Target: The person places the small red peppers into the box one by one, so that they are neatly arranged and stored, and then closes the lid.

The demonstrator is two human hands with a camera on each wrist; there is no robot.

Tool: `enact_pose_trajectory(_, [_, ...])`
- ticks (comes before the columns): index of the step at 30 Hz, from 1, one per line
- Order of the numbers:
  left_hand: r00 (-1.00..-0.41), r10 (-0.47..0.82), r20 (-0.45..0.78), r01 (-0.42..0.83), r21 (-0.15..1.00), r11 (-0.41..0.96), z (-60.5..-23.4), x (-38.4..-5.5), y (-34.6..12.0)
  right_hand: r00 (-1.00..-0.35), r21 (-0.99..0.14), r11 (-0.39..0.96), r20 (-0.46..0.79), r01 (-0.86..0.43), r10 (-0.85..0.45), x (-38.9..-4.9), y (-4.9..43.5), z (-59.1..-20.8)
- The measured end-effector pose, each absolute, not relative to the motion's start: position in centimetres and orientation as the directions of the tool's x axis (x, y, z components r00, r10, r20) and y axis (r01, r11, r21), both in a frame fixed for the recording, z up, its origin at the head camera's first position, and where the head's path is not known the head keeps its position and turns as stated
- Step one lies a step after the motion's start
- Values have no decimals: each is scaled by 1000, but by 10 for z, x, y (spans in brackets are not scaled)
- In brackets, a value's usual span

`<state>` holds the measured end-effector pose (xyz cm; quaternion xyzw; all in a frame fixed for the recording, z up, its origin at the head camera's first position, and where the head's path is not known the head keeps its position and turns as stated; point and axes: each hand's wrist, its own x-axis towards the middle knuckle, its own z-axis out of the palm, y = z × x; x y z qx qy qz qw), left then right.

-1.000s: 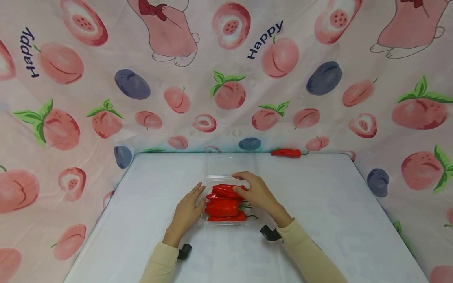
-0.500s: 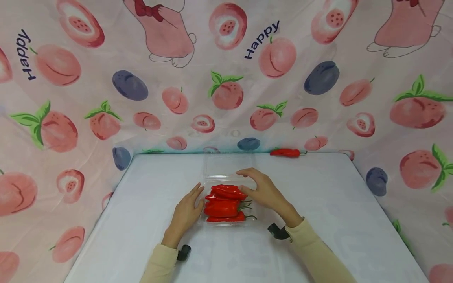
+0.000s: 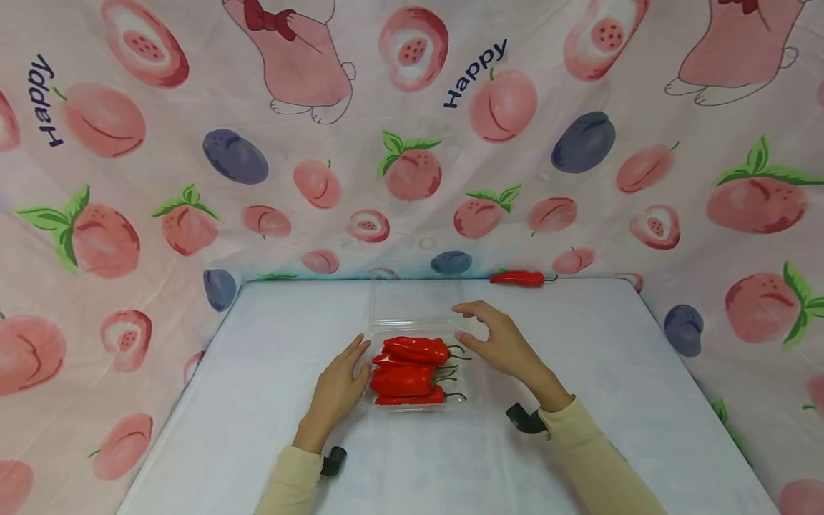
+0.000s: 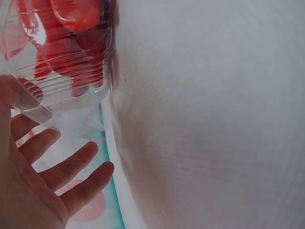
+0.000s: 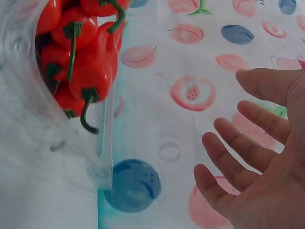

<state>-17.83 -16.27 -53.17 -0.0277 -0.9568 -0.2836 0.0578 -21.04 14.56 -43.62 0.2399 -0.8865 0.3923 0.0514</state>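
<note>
A clear plastic clamshell box (image 3: pixel 473 390) stands on the white table with its lid (image 3: pixel 417 300) folded back behind it. Several red peppers (image 3: pixel 404 380) with green stems lie heaped inside, stems pointing right. My left hand (image 3: pixel 340 383) is at the box's left side, fingers spread; in the left wrist view its thumb (image 4: pixel 21 93) lies against the clear wall. To the right of the box, my right hand (image 3: pixel 505 343) hangs apart from the peppers with nothing in it. The right wrist view shows its fingers (image 5: pixel 233 157) spread and relaxed.
One more red pepper (image 3: pixel 517 278) lies at the table's back edge, right of the lid. A fruit-patterned cloth (image 3: pixel 412 172) rises behind and beside the white table (image 3: pixel 611 372). Dark wrist cameras (image 3: pixel 524 418) sit at both sleeves.
My right hand has let go of the top pepper and drawn away to the right, uncovering its stem end. The left hand stays at the box's left side.
</note>
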Motion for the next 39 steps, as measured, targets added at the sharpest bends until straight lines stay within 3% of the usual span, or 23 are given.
enact_pose_trajectory(26, [-991,25,130,91,535,840,-529,-176,-163,-896,-667,598,340,-444,-286,-221,194,-439])
enact_pose_trajectory(39, [-991,33,133,101,541,835,-529,-176,-164,-917,-696,597,313,-399,-247,-251,221,-451])
